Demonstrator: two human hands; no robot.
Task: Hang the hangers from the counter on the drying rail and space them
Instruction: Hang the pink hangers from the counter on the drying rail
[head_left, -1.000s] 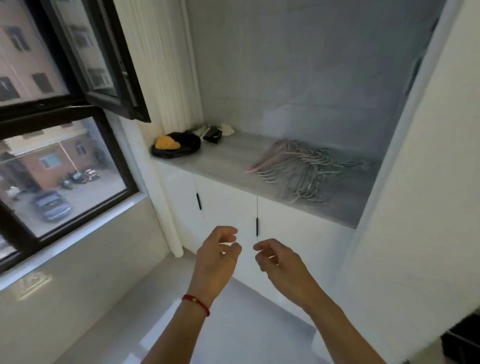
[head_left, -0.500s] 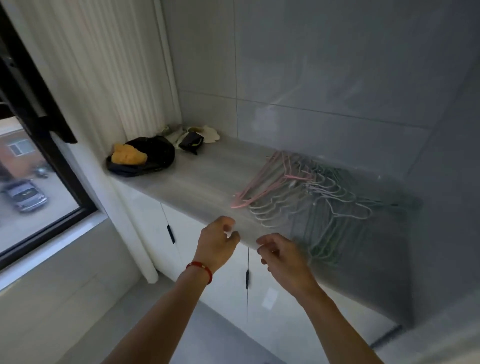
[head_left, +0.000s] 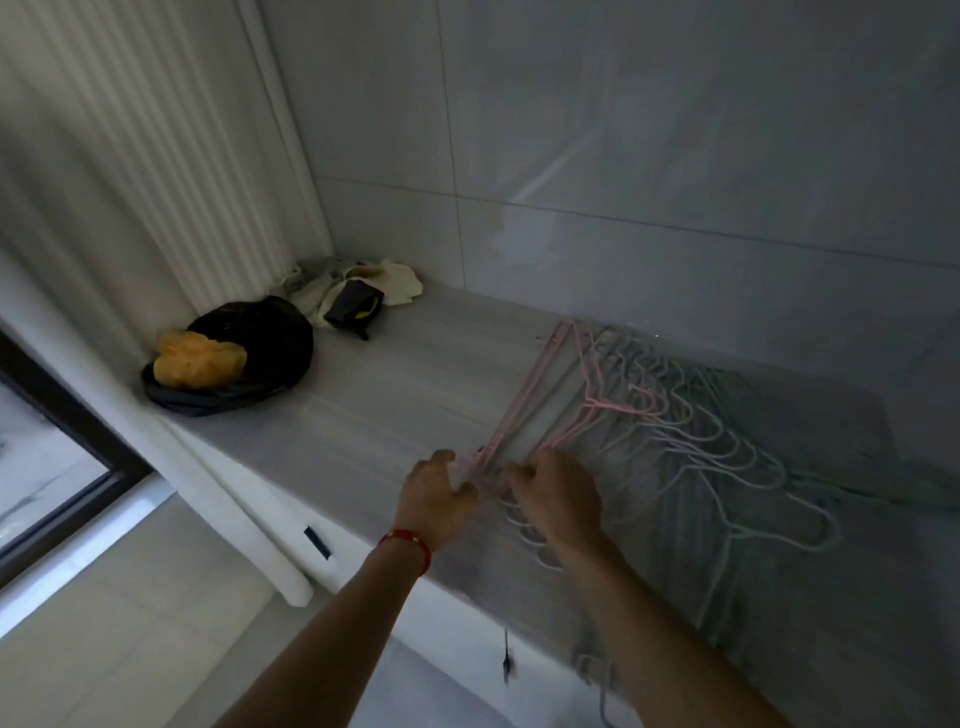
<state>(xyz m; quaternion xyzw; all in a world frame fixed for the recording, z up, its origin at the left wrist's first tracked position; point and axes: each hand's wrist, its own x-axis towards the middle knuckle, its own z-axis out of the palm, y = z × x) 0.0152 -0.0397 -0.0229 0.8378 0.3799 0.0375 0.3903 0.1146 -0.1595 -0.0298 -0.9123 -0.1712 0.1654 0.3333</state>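
1. Two hands meet at the near end of a pile of hangers (head_left: 675, 436) lying on the grey counter (head_left: 395, 395).
2. Left hand (head_left: 434, 496), with a red cord bracelet (head_left: 408, 545) at the wrist, has its fingers curled round the near ends of the pink hangers (head_left: 524, 415) at the pile's left edge.
3. Right hand (head_left: 558, 499) lies just beside it, fingers curled down into the same end of the pile; it appears to grip the hangers there, though blur hides exactly which wires it holds.
4. Pink hangers sit on the left of the pile, pale lilac and white ones (head_left: 727, 467) in the middle, and greenish ones (head_left: 883, 493) trail off to the right, all overlapping flat on the counter against the tiled wall (head_left: 623, 156).
5. Further left on the counter, well apart from the pile, a black plastic bag (head_left: 260, 343) holds a yellow-orange lump (head_left: 197, 358).
6. Behind that bag, in the corner, lie crumpled pale cloths (head_left: 395, 280) with a small dark pouch (head_left: 353, 304) on top.
7. White pleated curtain (head_left: 130, 156) hangs at the left, beside a dark window frame (head_left: 62, 410).
8. White cabinet doors (head_left: 291, 525) with dark handles sit under the counter.
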